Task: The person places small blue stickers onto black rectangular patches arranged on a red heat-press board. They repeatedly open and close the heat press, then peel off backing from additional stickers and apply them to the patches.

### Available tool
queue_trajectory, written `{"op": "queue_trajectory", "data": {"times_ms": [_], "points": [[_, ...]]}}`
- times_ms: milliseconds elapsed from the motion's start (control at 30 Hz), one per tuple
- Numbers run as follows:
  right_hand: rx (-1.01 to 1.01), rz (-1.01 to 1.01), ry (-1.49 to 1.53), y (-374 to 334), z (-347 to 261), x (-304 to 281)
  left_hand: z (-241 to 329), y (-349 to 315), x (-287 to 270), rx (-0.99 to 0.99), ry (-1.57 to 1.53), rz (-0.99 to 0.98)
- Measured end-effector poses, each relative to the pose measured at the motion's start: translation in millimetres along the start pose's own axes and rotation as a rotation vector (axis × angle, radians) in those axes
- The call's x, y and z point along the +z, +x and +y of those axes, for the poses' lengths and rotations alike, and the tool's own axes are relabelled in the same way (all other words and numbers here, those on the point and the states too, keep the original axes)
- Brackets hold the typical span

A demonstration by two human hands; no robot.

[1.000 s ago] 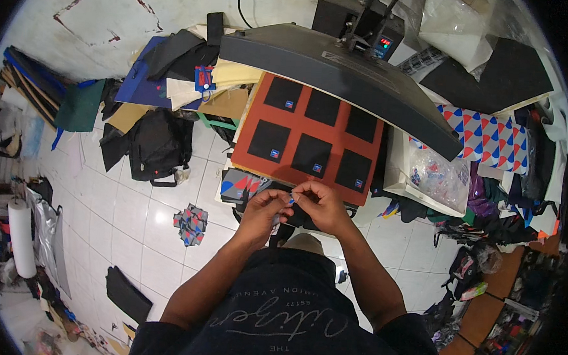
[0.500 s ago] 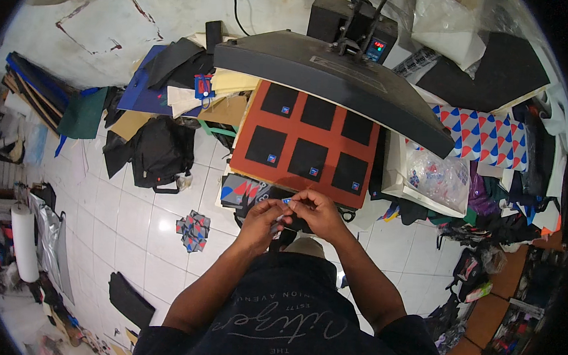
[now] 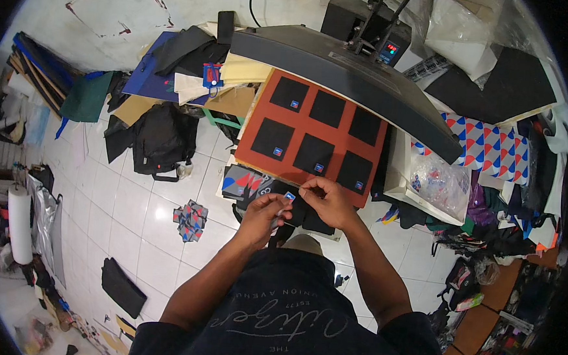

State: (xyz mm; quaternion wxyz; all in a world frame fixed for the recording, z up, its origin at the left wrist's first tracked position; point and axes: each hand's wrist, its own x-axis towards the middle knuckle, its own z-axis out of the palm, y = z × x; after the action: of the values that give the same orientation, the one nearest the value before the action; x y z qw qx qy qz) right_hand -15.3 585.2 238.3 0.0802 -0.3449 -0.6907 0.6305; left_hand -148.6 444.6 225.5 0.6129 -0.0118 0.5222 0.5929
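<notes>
My left hand (image 3: 262, 216) pinches a small blue transfer label (image 3: 289, 196) between thumb and fingers, with its printed face showing. Just to the right, my right hand (image 3: 325, 203) is closed at the fingertips; what is in them, if anything, is too small to make out. Beyond both hands lies the orange-red pad (image 3: 304, 117) of a heat press, with several black fabric squares in two rows. Small blue labels sit at the lower right corner of most squares, such as the near middle square (image 3: 313, 154). The far middle and far right squares show none.
The dark upper plate (image 3: 349, 74) of the heat press hangs raised over the pad's far side. At right stands a white box (image 3: 425, 202) with clear plastic. A black backpack (image 3: 164, 141) and patterned pieces (image 3: 190, 221) lie on the tiled floor at left.
My hands have come apart: the right has moved slightly right and away from the label, which stays in my left fingers. The whole view has shifted a little.
</notes>
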Motion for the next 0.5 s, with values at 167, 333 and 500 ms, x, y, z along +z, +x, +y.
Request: {"op": "queue_trajectory", "data": {"times_ms": [167, 333, 500], "points": [[-0.02, -0.083, -0.024, 2, -1, 4, -1, 3, 0, 0.004, -0.019, -0.021], [-0.07, -0.085, -0.087, 10, 13, 4, -1, 4, 4, -0.004, 0.017, 0.004], [-0.112, -0.023, -0.232, 48, 10, -36, -6, 0, -4, -0.013, 0.013, 0.051]]}}
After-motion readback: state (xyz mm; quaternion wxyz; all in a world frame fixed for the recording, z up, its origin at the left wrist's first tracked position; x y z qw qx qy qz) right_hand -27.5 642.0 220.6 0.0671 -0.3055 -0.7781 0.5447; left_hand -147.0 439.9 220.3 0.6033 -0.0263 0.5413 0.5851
